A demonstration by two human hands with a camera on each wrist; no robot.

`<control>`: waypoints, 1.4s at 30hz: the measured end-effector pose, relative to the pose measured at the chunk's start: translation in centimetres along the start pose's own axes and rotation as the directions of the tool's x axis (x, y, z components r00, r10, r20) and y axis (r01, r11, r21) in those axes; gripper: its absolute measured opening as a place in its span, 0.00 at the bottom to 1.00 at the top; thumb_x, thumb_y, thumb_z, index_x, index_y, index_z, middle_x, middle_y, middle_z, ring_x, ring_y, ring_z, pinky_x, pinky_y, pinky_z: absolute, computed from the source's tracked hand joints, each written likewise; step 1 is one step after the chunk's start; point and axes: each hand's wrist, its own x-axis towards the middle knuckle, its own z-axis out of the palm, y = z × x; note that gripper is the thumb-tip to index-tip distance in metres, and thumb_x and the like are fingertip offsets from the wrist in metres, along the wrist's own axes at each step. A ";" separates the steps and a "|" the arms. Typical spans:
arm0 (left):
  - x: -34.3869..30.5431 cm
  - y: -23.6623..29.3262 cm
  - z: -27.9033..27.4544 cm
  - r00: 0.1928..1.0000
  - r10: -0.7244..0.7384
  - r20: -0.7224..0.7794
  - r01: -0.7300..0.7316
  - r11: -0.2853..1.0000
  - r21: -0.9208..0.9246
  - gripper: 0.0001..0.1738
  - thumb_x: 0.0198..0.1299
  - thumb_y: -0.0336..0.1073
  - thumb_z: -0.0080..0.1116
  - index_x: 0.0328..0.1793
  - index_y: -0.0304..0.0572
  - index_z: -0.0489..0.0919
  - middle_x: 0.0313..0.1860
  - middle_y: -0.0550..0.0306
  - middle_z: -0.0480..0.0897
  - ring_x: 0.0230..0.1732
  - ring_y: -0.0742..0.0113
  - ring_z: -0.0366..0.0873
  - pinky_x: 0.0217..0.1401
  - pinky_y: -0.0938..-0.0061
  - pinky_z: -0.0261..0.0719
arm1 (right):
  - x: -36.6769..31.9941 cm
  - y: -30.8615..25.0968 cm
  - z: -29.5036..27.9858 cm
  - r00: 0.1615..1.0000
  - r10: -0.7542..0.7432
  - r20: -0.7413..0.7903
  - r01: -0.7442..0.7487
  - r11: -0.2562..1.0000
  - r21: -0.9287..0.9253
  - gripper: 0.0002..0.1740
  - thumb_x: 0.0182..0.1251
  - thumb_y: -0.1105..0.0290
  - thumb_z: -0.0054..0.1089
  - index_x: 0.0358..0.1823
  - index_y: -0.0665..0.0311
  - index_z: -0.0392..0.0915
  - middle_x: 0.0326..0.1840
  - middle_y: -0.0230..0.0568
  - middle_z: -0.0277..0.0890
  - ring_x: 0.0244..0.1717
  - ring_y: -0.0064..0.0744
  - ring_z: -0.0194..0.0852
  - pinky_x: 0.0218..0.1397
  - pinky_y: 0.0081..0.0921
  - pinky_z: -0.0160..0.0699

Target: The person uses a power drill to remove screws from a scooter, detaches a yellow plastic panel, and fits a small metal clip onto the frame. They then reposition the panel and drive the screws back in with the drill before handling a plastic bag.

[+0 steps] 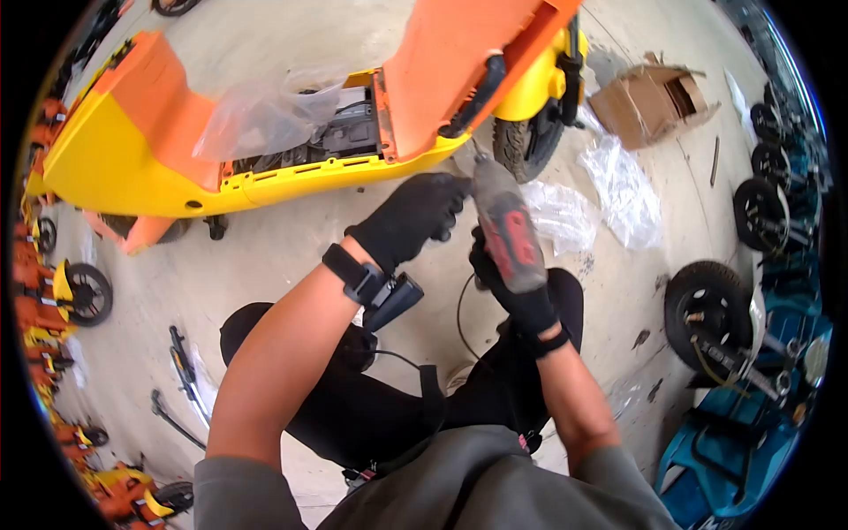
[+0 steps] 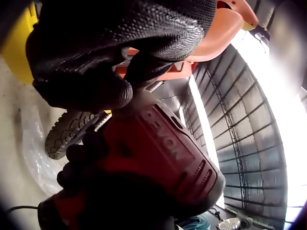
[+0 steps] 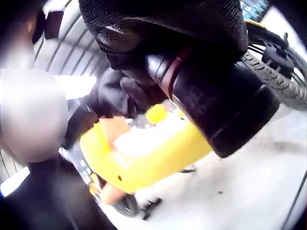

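Note:
My gloved right hand [image 1: 512, 278] grips a red and grey cordless drill [image 1: 508, 225] by its handle, nose pointing up and away from me. In the left wrist view the lettered body of the drill [image 2: 163, 139] fills the middle. Its dark battery end [image 3: 225, 105] shows below the glove in the right wrist view. My gloved left hand [image 1: 415, 216] has curled fingers, their tips right at the drill's nose; I cannot tell what they hold. Just beyond is a yellow and orange scooter [image 1: 291, 190] with its floor section uncovered, wiring and dark parts [image 1: 349, 132] exposed.
Clear plastic film [image 1: 265, 115] drapes over the scooter. Plastic wrap [image 1: 623, 190] and an open cardboard box [image 1: 649, 106] lie by its front wheel [image 1: 526, 146]. Teal scooter parts [image 1: 729, 450] and a loose wheel [image 1: 707, 305] are at right; several orange scooters line the left.

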 end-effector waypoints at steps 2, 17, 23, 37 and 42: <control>1.2 -0.2 0.4 0.998 -0.030 -0.048 0.020 0.980 -0.199 0.16 0.68 0.47 0.50 0.31 0.48 0.74 0.23 0.68 0.70 0.20 0.78 0.64 0.23 0.81 0.66 | 1.1 0.4 0.5 0.953 -0.295 -0.063 0.278 0.941 -0.192 0.26 0.52 0.71 0.69 0.53 0.65 0.71 0.42 0.44 0.77 0.42 0.41 0.79 0.43 0.32 0.77; 4.6 -2.3 -1.1 0.991 -0.045 -0.128 0.051 0.997 0.049 0.12 0.67 0.46 0.55 0.38 0.48 0.80 0.21 0.70 0.70 0.18 0.81 0.63 0.20 0.85 0.62 | 3.8 4.0 1.0 0.896 -0.437 -0.083 0.385 0.856 -0.345 0.33 0.43 0.69 0.71 0.54 0.66 0.69 0.46 0.53 0.72 0.46 0.56 0.73 0.48 0.41 0.74; 4.4 -1.9 -1.1 0.990 -0.020 -0.141 0.035 0.994 0.105 0.13 0.66 0.47 0.56 0.33 0.49 0.79 0.19 0.70 0.69 0.17 0.81 0.62 0.20 0.85 0.60 | 4.0 3.8 1.2 0.905 -0.421 -0.051 0.380 0.858 -0.345 0.35 0.43 0.67 0.72 0.55 0.65 0.68 0.47 0.52 0.72 0.47 0.55 0.73 0.49 0.40 0.74; 4.5 -1.4 -0.6 0.977 0.095 -0.189 -0.046 0.967 0.249 0.16 0.64 0.46 0.59 0.27 0.46 0.75 0.19 0.69 0.67 0.16 0.80 0.61 0.19 0.82 0.60 | 5.2 9.2 4.2 0.991 -0.125 -0.053 0.130 0.985 0.117 0.30 0.49 0.68 0.70 0.55 0.64 0.68 0.48 0.48 0.75 0.46 0.49 0.77 0.47 0.35 0.77; 4.2 -0.8 -0.3 0.972 0.066 -0.227 0.007 0.952 0.305 0.17 0.63 0.46 0.60 0.26 0.46 0.73 0.18 0.69 0.67 0.16 0.80 0.62 0.19 0.83 0.61 | 4.3 6.5 4.8 0.999 0.004 -0.036 0.010 0.924 0.382 0.27 0.53 0.69 0.69 0.54 0.64 0.70 0.44 0.43 0.78 0.41 0.38 0.79 0.47 0.30 0.80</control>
